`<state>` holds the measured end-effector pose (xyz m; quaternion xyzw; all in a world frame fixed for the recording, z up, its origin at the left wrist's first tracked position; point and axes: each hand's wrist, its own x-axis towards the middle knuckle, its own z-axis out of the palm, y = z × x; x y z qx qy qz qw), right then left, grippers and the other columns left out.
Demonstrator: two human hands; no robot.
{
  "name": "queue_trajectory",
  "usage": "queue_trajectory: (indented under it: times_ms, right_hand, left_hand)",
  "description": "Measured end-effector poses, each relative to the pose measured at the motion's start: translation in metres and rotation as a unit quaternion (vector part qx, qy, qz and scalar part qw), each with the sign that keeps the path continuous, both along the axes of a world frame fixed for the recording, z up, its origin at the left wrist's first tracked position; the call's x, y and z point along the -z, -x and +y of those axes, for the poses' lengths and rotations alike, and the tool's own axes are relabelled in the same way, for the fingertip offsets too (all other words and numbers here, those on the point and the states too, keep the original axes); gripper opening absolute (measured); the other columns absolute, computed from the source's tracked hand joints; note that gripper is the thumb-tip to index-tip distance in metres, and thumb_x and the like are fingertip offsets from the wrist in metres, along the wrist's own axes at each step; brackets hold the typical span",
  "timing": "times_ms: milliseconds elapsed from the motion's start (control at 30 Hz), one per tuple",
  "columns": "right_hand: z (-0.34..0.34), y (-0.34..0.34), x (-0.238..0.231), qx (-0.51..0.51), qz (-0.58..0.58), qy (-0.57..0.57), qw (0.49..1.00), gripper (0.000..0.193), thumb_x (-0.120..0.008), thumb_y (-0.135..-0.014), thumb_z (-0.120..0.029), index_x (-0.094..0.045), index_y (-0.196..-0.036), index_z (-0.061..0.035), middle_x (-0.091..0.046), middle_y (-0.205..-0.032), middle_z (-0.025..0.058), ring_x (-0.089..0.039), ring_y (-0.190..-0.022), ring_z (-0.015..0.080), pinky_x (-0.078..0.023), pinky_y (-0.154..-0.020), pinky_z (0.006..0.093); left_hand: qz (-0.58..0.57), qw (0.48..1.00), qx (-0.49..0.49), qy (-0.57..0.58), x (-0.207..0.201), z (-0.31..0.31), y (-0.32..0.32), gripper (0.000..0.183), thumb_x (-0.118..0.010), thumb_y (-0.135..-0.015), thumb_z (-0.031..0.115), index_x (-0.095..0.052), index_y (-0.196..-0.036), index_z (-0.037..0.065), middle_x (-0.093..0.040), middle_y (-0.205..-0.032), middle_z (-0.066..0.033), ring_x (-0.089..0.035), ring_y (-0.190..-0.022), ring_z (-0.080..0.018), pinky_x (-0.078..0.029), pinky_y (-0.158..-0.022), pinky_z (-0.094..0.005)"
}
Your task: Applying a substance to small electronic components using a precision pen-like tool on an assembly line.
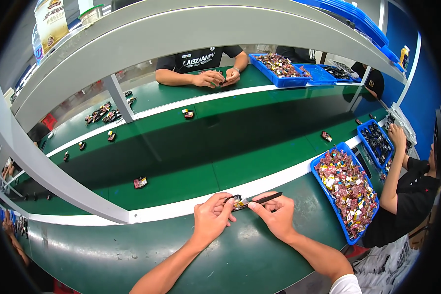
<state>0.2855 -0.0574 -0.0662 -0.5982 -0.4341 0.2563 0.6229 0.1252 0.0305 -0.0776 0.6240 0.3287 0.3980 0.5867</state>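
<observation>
Above the near green worktop (147,255), my two hands meet at the front of my body. My left hand (211,215) is closed, its thumb and fingers pinching a small assembly (238,203) with black, yellow and silvery parts. A slim black tool with a pale, metal-looking tip (268,198) is gripped in my right hand (278,217); whether it is tweezers or a blade I cannot tell. Its tip meets the assembly, partly hidden by my fingers.
A blue tray (349,235) heaped with small red, yellow and silvery parts stands at my right. Beyond the white rail, a green conveyor belt (259,171) carries scattered pieces, including one dark red piece (140,183). Co-workers sit opposite and at right, beside a blue tray of black parts (389,156).
</observation>
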Motion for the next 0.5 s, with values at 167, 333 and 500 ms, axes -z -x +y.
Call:
queue_trajectory:
  times_ms: [167, 333, 500]
  right_hand:
    - [0.002, -0.0025, 0.0092, -0.015, 0.016, -0.003, 1.0, 0.013, -0.08, -0.084, -0.002, -0.073, -0.092, 0.0031, -0.07, -0.075, 0.0006, -0.038, -0.053, -0.004, -0.025, -0.045, 0.0173]
    - [0.0007, -0.001, 0.009, -0.041, 0.062, -0.002, 0.997, 0.013, -0.077, -0.086, 0.001, -0.071, -0.097, 0.0047, -0.072, -0.082, 0.0051, -0.052, -0.06, -0.0012, -0.036, -0.049, 0.0166]
    - [0.002, -0.0054, 0.007, -0.079, 0.162, 0.004, 0.984, 0.01, -0.071, -0.088, 0.006, -0.068, -0.098, 0.0081, -0.074, -0.092, 0.0147, -0.071, -0.084, 0.0146, -0.057, -0.072, 0.0234]
  left_hand:
    - [0.009, 1.0, 0.008, -0.003, 0.0004, 0.0001, -0.0003, 0.019, -0.066, -0.095, 0.007, -0.066, -0.11, -0.004, -0.073, -0.084, -0.0143, -0.07, -0.061, -0.0141, -0.053, -0.046, -0.0236]
    - [0.0, 1.0, 0.028, -0.004, -0.002, 0.0002, 0.0001, 0.02, -0.066, -0.095, 0.005, -0.066, -0.111, -0.005, -0.074, -0.086, -0.0145, -0.071, -0.063, -0.0149, -0.054, -0.048, -0.0239]
    - [0.0, 0.999, 0.038, -0.011, -0.0003, -0.0005, 0.0011, 0.02, -0.065, -0.095, 0.004, -0.066, -0.113, -0.005, -0.074, -0.087, -0.0149, -0.071, -0.064, -0.0153, -0.055, -0.048, -0.0241]
